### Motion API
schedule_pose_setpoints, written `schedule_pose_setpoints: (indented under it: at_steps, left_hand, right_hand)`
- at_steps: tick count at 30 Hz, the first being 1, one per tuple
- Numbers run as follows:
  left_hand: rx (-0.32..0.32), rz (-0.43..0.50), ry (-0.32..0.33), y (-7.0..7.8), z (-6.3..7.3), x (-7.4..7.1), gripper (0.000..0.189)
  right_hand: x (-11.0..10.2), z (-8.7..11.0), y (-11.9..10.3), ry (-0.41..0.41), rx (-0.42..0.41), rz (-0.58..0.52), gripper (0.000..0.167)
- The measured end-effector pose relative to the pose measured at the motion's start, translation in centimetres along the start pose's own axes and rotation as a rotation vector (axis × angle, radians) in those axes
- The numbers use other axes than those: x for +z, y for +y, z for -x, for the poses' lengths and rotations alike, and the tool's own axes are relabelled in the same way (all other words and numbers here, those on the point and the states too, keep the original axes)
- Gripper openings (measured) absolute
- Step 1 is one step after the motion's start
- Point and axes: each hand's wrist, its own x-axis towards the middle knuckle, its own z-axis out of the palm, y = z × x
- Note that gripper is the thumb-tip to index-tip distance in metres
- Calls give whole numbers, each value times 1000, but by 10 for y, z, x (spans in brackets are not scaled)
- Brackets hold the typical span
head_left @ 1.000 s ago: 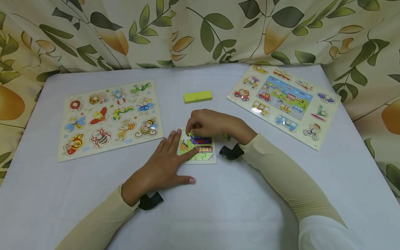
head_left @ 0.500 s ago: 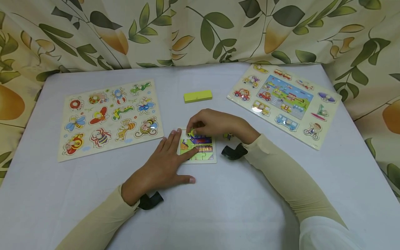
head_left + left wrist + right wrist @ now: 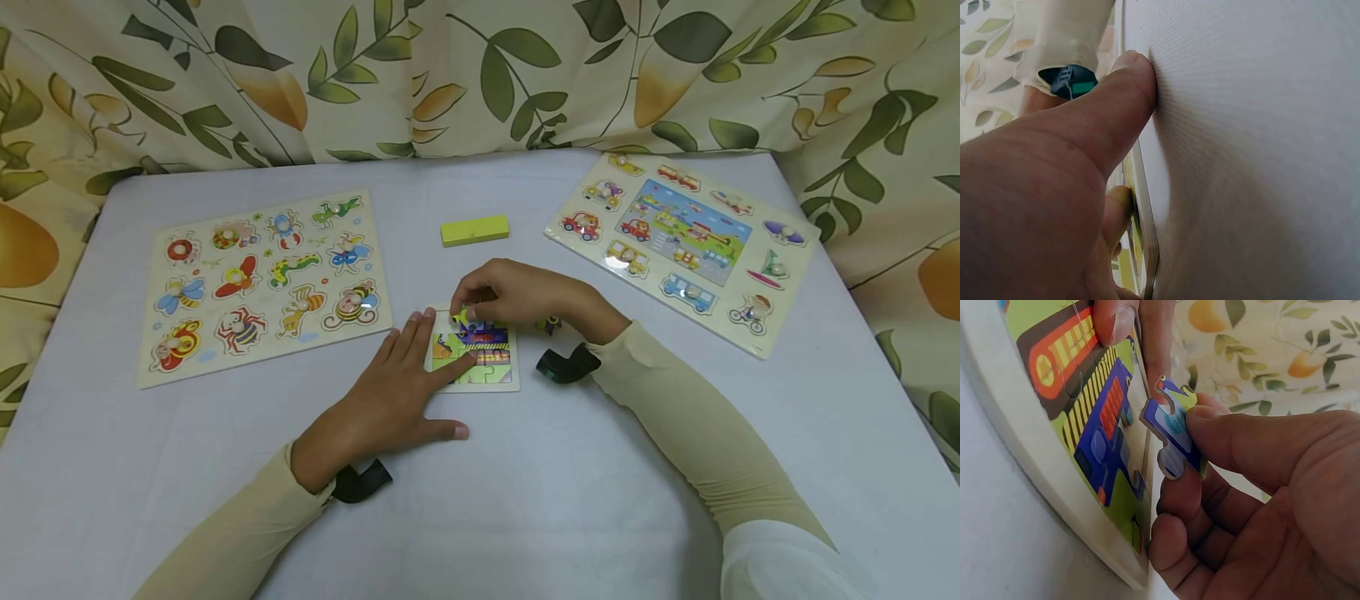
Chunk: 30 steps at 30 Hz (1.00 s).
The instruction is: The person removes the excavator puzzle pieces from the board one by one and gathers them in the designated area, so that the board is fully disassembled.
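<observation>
The right hand [image 3: 517,293] pinches a puzzle piece [image 3: 1177,430] (tilted, partly blue) above the puzzle board [image 3: 1063,484]. The left hand [image 3: 386,404], fingers straight, touches the board.

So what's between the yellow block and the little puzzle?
In the head view, the right hand, pinching a puzzle piece, comes between the yellow block and the little puzzle, with a strip of white cloth between block and hand.
</observation>
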Motion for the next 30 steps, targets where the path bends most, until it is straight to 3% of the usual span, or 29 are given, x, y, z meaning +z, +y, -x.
schedule_pose_setpoints:
  at_steps: [30]
  left_hand:
    - [-19,24,-7,4,0,-1,93]
  right_hand:
    - [-16,47,17,108,22,-13,18]
